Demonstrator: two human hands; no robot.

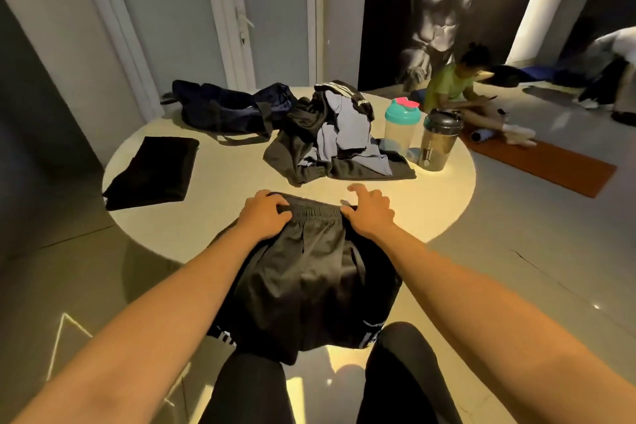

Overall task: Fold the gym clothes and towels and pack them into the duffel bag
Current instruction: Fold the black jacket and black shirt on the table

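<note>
Black shorts (306, 272) on table (213, 217) edge, L hand (265, 217) fingers gripping waistband, R hand (370, 213) pinching it

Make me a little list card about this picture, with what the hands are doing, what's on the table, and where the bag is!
left hand: left hand grips the waistband of the black shorts
right hand: right hand holds the waistband's other end
shorts: waistband on the round table, legs hanging off the near edge
folded: black cloth, at the table's left
unfolded: clothes pile, in the middle
bag: dark duffel bag, far side, behind the pile
bottles: teal-lid shaker and black-lid shaker, right
</note>
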